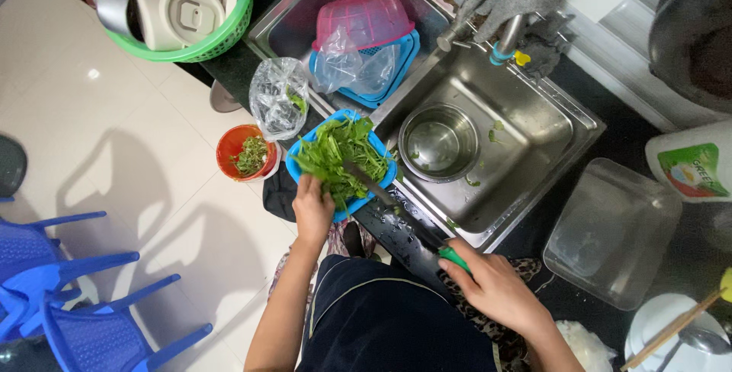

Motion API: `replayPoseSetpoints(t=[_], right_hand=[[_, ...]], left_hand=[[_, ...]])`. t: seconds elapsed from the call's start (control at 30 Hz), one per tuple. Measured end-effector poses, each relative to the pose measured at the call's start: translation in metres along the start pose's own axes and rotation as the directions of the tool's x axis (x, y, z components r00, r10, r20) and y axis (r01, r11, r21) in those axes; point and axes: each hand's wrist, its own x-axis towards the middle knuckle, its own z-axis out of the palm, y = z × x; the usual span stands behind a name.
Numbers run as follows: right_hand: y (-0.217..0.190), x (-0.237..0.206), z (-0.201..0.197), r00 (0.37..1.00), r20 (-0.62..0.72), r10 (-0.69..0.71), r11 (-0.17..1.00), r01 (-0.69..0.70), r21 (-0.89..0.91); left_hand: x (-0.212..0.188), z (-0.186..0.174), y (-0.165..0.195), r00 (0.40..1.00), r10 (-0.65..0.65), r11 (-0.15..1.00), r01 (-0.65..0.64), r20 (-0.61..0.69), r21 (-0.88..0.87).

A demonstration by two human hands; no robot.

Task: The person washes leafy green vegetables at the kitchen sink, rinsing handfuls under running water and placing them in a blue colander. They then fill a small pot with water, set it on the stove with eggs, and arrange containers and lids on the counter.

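My left hand (313, 208) grips a bunch of green leafy vegetables (339, 155) lying in a blue square basket (303, 145) at the counter's edge. My right hand (494, 287) holds a knife with a green handle (454, 257); its long blade (381, 195) reaches left across the sink rim into the greens. An orange cup (245, 152) with green trimmings stands just left of the basket, and a clear plastic bag (279, 97) with a few leaves sits behind it.
A steel bowl (438, 142) sits in the right sink basin (534, 136). Pink and blue baskets (364, 25) fill the left basin. A green dish basket (200, 46) stands far left, a clear plastic container (610, 231) lies right, and blue chairs (69, 296) stand on the floor.
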Motion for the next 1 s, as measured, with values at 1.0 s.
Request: replayPoseSetpoints(t=[1.0], right_hand=[[0.190, 0.160, 0.073, 0.780, 0.144, 0.610, 0.430, -0.478, 0.766]], left_hand=[[0.018, -0.091, 0.115, 0.987, -0.069, 0.964, 0.028, 0.145, 0.265]])
